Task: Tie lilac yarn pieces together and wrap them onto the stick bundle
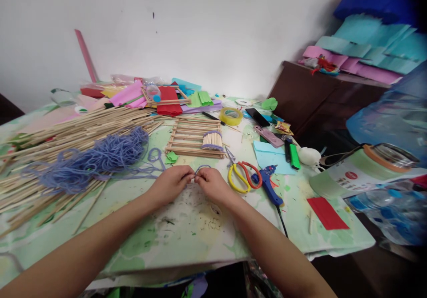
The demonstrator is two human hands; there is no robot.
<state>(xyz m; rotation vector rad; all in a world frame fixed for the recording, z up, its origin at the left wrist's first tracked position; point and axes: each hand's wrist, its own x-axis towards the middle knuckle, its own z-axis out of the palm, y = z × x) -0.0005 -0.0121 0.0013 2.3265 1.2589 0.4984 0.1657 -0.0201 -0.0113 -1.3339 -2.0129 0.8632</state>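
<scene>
My left hand (174, 183) and my right hand (213, 184) meet above the near middle of the table, both closed in a pinch. A strand of blue-purple yarn (202, 166) loops up between the fingertips; something small and pale there is mostly hidden. To the left, a loose heap of the same yarn (100, 158) lies on thin wooden sticks (80, 126), its trailing end reaching toward my left hand. Just beyond my hands lies a ladder-like stick frame (187, 138), with a small yarn-edged stick piece (212, 140) on its right side.
Right of my hands are scissors (238, 178) with yellow and red handles and a blue glue gun (271, 187) with a cord. Yellow tape (231, 116), phones (257, 117), a green-capped marker (294, 156) and a large flask (353, 171) stand or lie farther off. Coloured paper (170, 100) piles up behind.
</scene>
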